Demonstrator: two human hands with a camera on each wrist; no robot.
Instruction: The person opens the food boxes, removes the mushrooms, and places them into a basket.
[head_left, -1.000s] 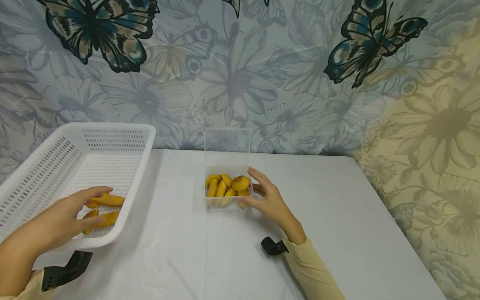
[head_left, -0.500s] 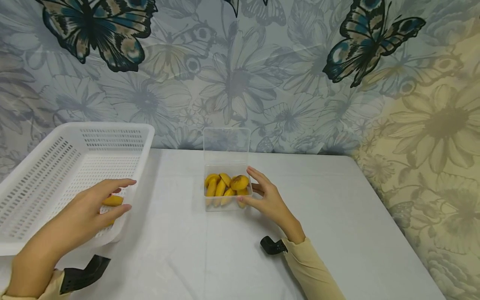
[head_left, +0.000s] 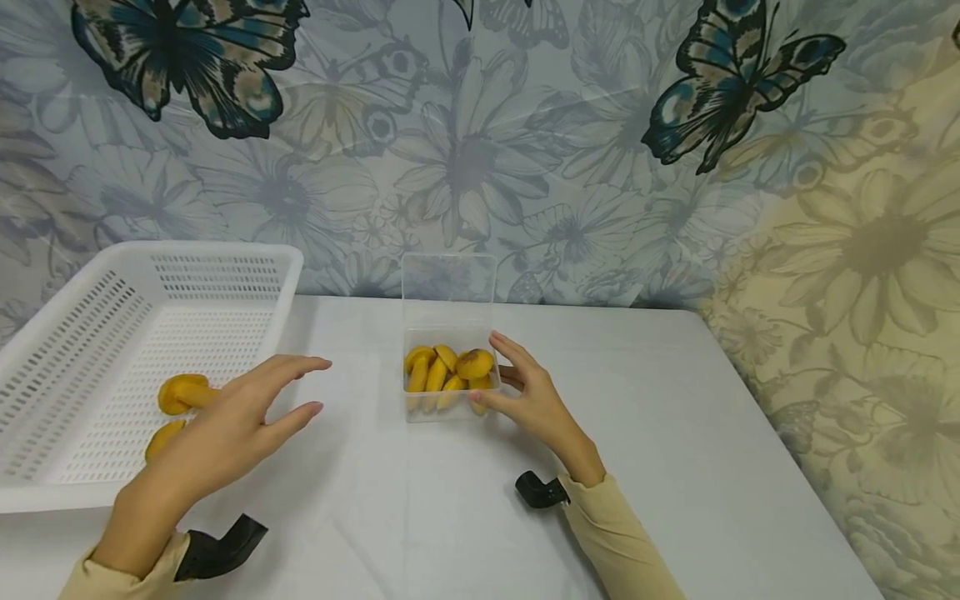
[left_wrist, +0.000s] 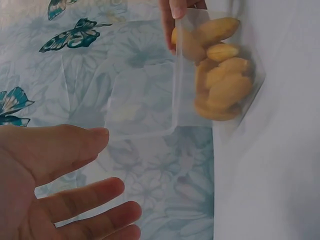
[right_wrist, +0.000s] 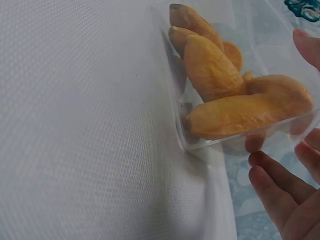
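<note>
Yellow mushroom-shaped pieces [head_left: 437,375] sit in the clear box [head_left: 442,336] mid-table, lid [head_left: 450,277] raised, and the right hand [head_left: 531,402] is curled round its right side, so imo this is the steady-the-box step. Left hand [head_left: 232,421] is spread with nothing in it, reaching across the right edge of the white basket [head_left: 288,287] (a couple more pieces [head_left: 182,393] in there), so I'd say the next move calls for keeping that box still. Underneath it's white cloth [head_left: 600,408], with a flowery butterfly backdrop [head_left: 480,125] on the far side.
</note>
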